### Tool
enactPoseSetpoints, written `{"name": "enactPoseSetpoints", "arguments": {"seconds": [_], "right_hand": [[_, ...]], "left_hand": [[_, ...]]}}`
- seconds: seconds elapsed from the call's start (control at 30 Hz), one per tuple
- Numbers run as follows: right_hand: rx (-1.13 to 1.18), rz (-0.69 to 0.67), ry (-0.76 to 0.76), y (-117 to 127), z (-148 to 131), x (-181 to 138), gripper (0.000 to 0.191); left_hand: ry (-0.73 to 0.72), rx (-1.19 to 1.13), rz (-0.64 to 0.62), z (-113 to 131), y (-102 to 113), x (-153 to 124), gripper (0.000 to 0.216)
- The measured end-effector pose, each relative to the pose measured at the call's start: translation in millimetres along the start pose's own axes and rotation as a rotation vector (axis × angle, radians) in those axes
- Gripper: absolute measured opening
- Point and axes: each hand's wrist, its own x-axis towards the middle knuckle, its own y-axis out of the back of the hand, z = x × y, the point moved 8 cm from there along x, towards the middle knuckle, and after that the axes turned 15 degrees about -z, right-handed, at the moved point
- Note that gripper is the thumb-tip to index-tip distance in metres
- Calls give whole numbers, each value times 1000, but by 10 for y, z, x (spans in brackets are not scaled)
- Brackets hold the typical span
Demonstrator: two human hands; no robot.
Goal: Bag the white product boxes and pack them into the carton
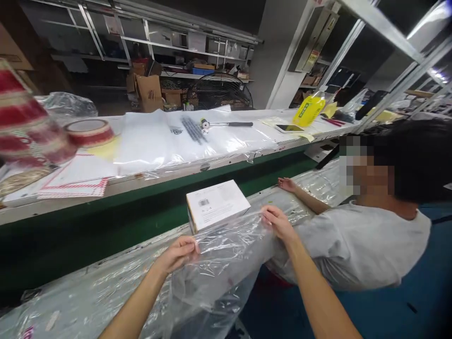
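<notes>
A clear plastic bag (pixel 226 254) is stretched between my two hands and hangs down in front of the bench edge. My left hand (pixel 179 253) pinches its upper left edge. At the upper right edge, my right hand (pixel 277 222) has thumb and fingers closed on the same plastic. Just beyond the bag lies a white printed box (pixel 217 205) with a barcode on top. The bag's edge overlaps the near side of the box in view; whether they touch I cannot tell.
A co-worker (pixel 353 245) sits close on the right, one hand (pixel 287 184) on the plastic-covered bench. Rolls of tape (pixel 90 132), a long-handled tool (pixel 229 124), a phone (pixel 289 128) and a yellow-labelled bottle (pixel 310 109) are on the raised shelf. A green belt (pixel 134 207) runs below it.
</notes>
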Motion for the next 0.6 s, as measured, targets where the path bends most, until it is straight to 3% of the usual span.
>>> {"name": "enactPoseSetpoints", "arguments": {"seconds": [0.1,0.2,0.3,0.43,0.6], "right_hand": [[-235,-140,26,38,-317,728,34],[-374,-364,9,-218,-445,1401,35],[-253,-374,-113,-315,-322,1896,29],[-180,-408,-293,-309,-4,2243,33],[-134,-419,-407,-266,397,2429,19]], "left_hand": [[-213,-86,297,124,224,105,41],[-411,-94,784,407,505,-23,35],[-336,109,1076,665,612,43,41],[-168,395,1202,935,741,243,40],[26,359,1128,929,890,274,39]]}}
